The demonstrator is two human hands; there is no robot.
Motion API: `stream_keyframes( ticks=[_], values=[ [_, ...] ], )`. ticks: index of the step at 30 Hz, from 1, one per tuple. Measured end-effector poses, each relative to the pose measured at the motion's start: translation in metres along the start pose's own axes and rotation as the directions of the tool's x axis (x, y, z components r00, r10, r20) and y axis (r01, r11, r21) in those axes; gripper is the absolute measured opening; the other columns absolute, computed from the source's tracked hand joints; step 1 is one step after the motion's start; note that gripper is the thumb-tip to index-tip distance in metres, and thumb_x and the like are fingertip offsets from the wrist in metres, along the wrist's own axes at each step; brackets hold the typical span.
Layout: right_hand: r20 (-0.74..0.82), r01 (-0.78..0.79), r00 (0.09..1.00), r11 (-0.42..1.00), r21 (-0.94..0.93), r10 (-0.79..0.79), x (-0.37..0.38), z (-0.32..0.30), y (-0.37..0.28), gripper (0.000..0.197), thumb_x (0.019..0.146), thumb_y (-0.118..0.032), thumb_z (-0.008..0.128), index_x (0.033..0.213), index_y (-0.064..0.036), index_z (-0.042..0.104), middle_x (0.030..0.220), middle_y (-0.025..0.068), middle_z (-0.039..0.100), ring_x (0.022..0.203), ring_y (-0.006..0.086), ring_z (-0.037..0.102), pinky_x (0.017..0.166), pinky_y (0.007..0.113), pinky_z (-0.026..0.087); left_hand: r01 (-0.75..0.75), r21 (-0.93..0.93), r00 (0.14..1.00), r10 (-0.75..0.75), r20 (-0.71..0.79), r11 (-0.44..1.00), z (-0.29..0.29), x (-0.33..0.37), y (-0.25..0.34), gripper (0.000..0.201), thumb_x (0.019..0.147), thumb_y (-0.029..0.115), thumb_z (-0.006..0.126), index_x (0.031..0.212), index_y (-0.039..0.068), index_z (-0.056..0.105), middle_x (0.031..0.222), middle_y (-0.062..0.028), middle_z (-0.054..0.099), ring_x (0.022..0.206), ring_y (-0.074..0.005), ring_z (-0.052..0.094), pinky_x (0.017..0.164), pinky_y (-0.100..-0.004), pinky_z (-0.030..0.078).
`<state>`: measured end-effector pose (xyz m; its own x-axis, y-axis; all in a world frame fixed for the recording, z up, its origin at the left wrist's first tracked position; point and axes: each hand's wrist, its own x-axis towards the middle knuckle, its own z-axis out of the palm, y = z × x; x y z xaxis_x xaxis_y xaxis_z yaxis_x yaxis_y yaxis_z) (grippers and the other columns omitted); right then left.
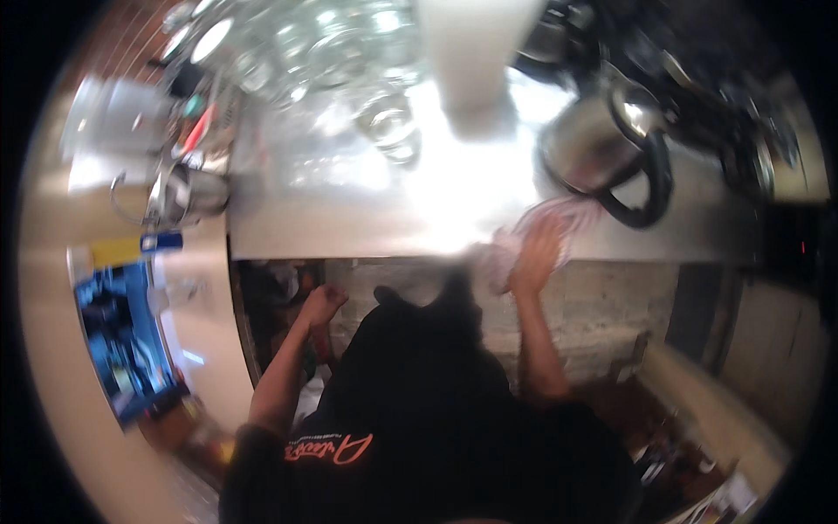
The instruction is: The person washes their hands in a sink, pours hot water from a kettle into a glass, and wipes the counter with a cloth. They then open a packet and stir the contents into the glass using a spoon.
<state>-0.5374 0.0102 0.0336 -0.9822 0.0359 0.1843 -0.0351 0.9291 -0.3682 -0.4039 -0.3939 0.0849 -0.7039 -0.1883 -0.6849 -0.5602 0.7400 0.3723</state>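
Observation:
My right hand presses a pale cloth with reddish stripes onto the front edge of a steel counter. Part of the cloth bunches left of the palm and hangs over the edge. Just beyond it, to the right, stands a shiny metal jug with a black handle. My left hand hovers below the counter's edge, fingers curled in, with nothing visible in it. Motion blurs both hands somewhat.
Many clear glasses crowd the back left of the counter. A pale upright post rises at the back middle. Dark pots or appliances fill the back right. A metal pitcher stands at the left beside a clear plastic container.

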Motion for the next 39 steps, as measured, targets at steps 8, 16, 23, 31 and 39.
stream_keyframes(
  ticks=[8,16,23,31,39],
  values=[
    [0.3,0.485,0.791,0.846,0.224,-0.533,-0.007,0.044,-0.218,0.086,0.083,-0.052,0.053,0.137,0.0081,0.027,0.146,0.0266,0.021,0.136,0.0398,0.019,0.11,0.049,0.019,-0.039,-0.255,0.989,0.002,-0.145,0.966,0.009,-0.018,-0.053,0.037,0.082,0.034,0.063,0.104,0.004,0.062,0.096,-0.0156,0.065,0.09,-0.0311,0.063,0.08,-0.0383,0.048],
    [0.344,0.795,0.498,0.578,0.183,-0.796,-0.02,0.094,-0.411,0.093,0.078,-0.056,0.057,0.143,0.0009,0.021,0.149,0.0223,0.017,0.138,0.0378,0.014,0.109,0.051,0.018,-0.089,-0.532,0.893,-0.169,-0.416,0.842,-0.003,-0.092,-0.132,0.029,0.085,0.028,0.06,0.105,0.006,0.062,0.091,-0.0151,0.065,0.086,-0.0258,0.063,0.078,-0.0349,0.048],
    [-0.094,0.747,0.323,0.193,0.636,-0.942,-0.047,0.158,-0.469,0.042,0.091,-0.026,0.05,0.123,0.0028,0.05,0.129,0.0227,0.048,0.122,0.0344,0.043,0.103,0.044,0.032,-0.319,-0.691,0.543,-0.472,-0.694,0.648,-0.031,-0.144,-0.186,0.032,0.082,0.025,0.065,0.107,0.004,0.06,0.09,-0.0125,0.064,0.078,-0.0242,0.062,0.075,-0.0364,0.049],
    [0.384,0.166,0.537,0.541,0.825,-0.751,-0.063,0.148,-0.578,0.053,0.095,-0.035,0.043,0.127,0.0068,0.041,0.122,0.0212,0.049,0.118,0.0319,0.043,0.101,0.04,0.031,-0.216,-0.404,0.0,-0.414,-0.91,0.889,-0.214,-0.1,-0.252,0.083,0.066,0.029,0.081,0.131,0.002,0.037,0.123,-0.0159,0.051,0.117,-0.0272,0.05,0.094,-0.0364,0.042],
    [0.363,0.821,0.242,0.39,0.417,-0.9,-0.077,0.208,-0.673,0.082,0.084,-0.06,0.048,0.138,-0.0013,0.03,0.14,0.033,0.025,0.133,0.0466,0.019,0.109,0.056,0.01,-0.341,-0.599,0.193,-0.569,-0.799,0.725,-0.24,-0.09,-0.259,0.075,0.063,0.024,0.083,0.123,0.002,0.044,0.111,-0.0135,0.059,0.103,-0.0268,0.059,0.089,-0.0358,0.047]
  ],
)
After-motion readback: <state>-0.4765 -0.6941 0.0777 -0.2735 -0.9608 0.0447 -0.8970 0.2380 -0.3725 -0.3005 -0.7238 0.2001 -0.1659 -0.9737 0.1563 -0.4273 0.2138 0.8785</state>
